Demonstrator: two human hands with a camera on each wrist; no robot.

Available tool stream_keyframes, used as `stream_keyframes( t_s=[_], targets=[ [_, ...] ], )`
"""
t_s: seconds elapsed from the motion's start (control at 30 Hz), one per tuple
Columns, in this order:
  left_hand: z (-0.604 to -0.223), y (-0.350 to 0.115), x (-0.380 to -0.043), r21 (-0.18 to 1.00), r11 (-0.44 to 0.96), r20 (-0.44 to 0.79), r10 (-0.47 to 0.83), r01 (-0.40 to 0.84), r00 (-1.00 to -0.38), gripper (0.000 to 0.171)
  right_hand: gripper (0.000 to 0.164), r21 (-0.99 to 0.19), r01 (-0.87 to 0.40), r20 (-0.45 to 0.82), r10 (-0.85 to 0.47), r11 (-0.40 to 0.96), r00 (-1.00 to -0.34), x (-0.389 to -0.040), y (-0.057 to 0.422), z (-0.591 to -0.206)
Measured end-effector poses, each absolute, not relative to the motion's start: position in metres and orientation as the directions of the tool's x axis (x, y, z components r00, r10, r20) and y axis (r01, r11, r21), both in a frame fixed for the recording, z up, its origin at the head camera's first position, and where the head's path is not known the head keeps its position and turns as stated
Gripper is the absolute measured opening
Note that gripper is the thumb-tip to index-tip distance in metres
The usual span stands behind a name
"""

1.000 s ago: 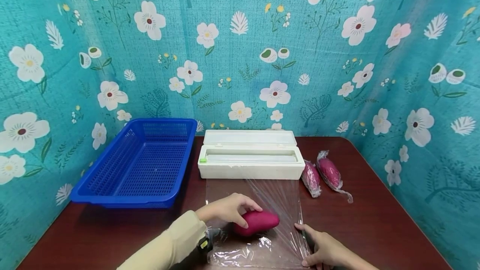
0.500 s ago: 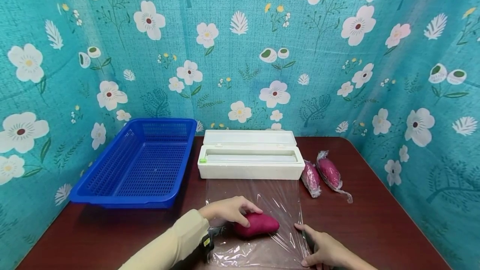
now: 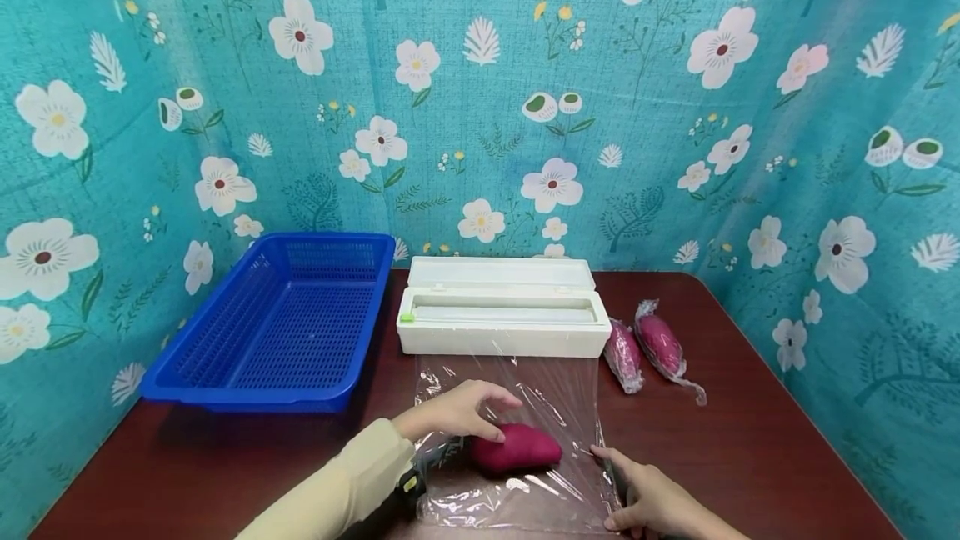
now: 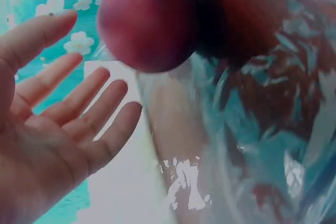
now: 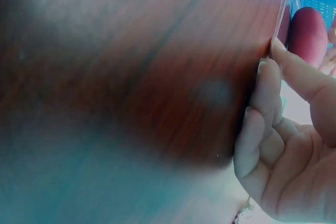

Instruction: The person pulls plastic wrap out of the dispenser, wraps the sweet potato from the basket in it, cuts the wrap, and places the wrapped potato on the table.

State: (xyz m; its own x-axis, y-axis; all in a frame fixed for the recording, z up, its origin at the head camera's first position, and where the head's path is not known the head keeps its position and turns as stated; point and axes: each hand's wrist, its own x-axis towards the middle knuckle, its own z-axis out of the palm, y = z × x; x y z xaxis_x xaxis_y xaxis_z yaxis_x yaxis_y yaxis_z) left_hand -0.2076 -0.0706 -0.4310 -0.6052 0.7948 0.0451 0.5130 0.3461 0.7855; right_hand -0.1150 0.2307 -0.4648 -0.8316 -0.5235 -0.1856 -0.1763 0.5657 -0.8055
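Observation:
A reddish-purple sweet potato (image 3: 525,450) lies on a sheet of cling film (image 3: 547,390) drawn out from a white dispenser box (image 3: 502,340). Just behind and left of it is my left hand (image 3: 459,409), thumb near its upper side in the head view. In the left wrist view, this hand's fingers (image 4: 89,124) are spread, with a gap between them and the sweet potato (image 4: 147,24). My right hand (image 3: 651,497) holds the film's near right edge at the table; its fingertips (image 5: 266,69) sit close to the thumb, right at the film edge.
A blue plastic basket (image 3: 360,332) stands at the left. Two film-wrapped sweet potatoes, one nearer the box (image 3: 622,352) and one farther right (image 3: 660,342), lie on the dark red table (image 3: 742,432). The dispenser's lid (image 3: 502,272) is raised; a flowered curtain (image 3: 480,148) hangs behind.
My left hand has loosened from the sweet potato and its fingers have lifted a little. The right hand stays at the film edge. The view has shifted slightly.

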Motion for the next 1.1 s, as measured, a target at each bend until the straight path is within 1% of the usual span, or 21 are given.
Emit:
stream_keyframes(
  t_s=[0.13,0.2,0.27,0.3,0.37,0.47,0.5,0.6,0.7,0.77,0.83,0.97,1.03,1.1],
  targets=[
    [-0.422,-0.079,-0.201,0.742,0.350,0.151,0.744,0.572,-0.651,0.037,0.080,-0.819,-0.158,-0.198,-0.531,0.552,-0.824,-0.115,0.230,-0.464],
    [-0.416,-0.084,-0.194,0.728,0.362,0.185,0.715,0.583,-0.675,0.027,0.080,-0.827,-0.145,-0.203,-0.529,0.543,-0.824,-0.114,0.230,-0.463],
    [-0.413,-0.090,-0.187,0.693,0.386,0.202,0.706,0.608,-0.679,0.016,0.079,-0.836,-0.161,-0.178,-0.537,0.525,-0.824,-0.113,0.229,-0.461],
    [-0.412,-0.094,-0.183,0.653,0.411,0.199,0.717,0.636,-0.668,0.012,0.078,-0.840,-0.175,-0.160,-0.542,0.514,-0.825,-0.112,0.229,-0.460],
    [-0.411,-0.100,-0.174,0.586,0.448,0.154,0.756,0.675,-0.636,0.015,0.077,-0.850,-0.202,-0.120,-0.552,0.487,-0.825,-0.111,0.229,-0.458],
    [-0.414,-0.110,-0.159,0.407,0.497,0.069,0.820,0.766,-0.569,0.021,0.073,-0.859,-0.239,-0.066,-0.559,0.454,-0.826,-0.111,0.229,-0.456],
    [-0.415,-0.113,-0.155,0.354,0.507,0.040,0.831,0.786,-0.555,0.022,0.072,-0.858,-0.240,-0.059,-0.552,0.453,-0.832,-0.111,0.230,-0.456],
    [-0.421,-0.121,-0.144,0.237,0.532,-0.020,0.839,0.813,-0.543,0.028,0.071,-0.866,-0.221,-0.058,-0.529,0.448,-0.846,-0.112,0.231,-0.454],
    [-0.427,-0.128,-0.138,0.203,0.535,-0.053,0.842,0.820,-0.537,0.031,0.067,-0.869,-0.200,-0.067,-0.507,0.453,-0.859,-0.112,0.232,-0.452],
    [-0.431,-0.132,-0.136,0.178,0.515,-0.039,0.855,0.839,-0.517,0.032,0.059,-0.870,-0.209,-0.057,-0.511,0.447,-0.857,-0.113,0.233,-0.452],
    [-0.435,-0.134,-0.134,0.167,0.491,-0.013,0.868,0.855,-0.496,0.034,0.044,-0.874,-0.232,-0.039,-0.537,0.427,-0.843,-0.113,0.234,-0.451],
    [-0.443,-0.136,-0.133,0.166,0.444,0.072,0.885,0.880,-0.460,0.034,0.016,-0.891,-0.309,0.035,-0.629,0.333,-0.777,-0.116,0.236,-0.451],
    [-0.446,-0.136,-0.132,0.168,0.420,0.104,0.892,0.892,-0.440,0.031,0.009,-0.898,-0.331,0.062,-0.661,0.289,-0.748,-0.117,0.236,-0.451],
    [-0.447,-0.136,-0.132,0.162,0.401,0.117,0.899,0.902,-0.421,0.027,0.007,-0.891,-0.362,0.089,-0.677,0.273,-0.730,-0.118,0.237,-0.452]
  ],
)
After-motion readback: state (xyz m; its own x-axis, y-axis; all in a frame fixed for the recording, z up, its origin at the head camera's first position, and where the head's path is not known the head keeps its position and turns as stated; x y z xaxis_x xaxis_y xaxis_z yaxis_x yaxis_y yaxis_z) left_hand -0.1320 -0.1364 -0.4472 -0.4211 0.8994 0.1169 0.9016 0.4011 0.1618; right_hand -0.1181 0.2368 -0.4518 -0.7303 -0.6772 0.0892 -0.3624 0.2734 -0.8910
